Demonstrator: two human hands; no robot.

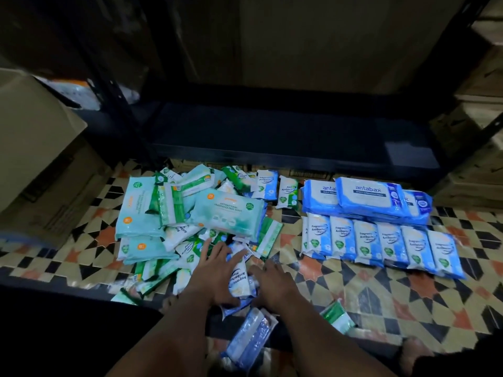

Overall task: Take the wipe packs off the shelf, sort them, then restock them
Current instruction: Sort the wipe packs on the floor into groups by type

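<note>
Blue-and-white wipe pack (239,278) lies between the two hands at the near edge of the pile. Left hand (215,270) rests flat on it with fingers straight and spread, fingertips reaching into the heap. Right hand (275,287) lies just beside, fingers bent over the pack's right edge; whether it grips is unclear. Behind them sits a jumbled heap of green and teal packs (190,219). To the right, well apart, a tidy row of blue packs (381,246) fronts stacked antabax packs (367,197). Patterned floor tiles (408,295) run beneath, and a dark empty shelf (272,131) stands beyond.
</note>
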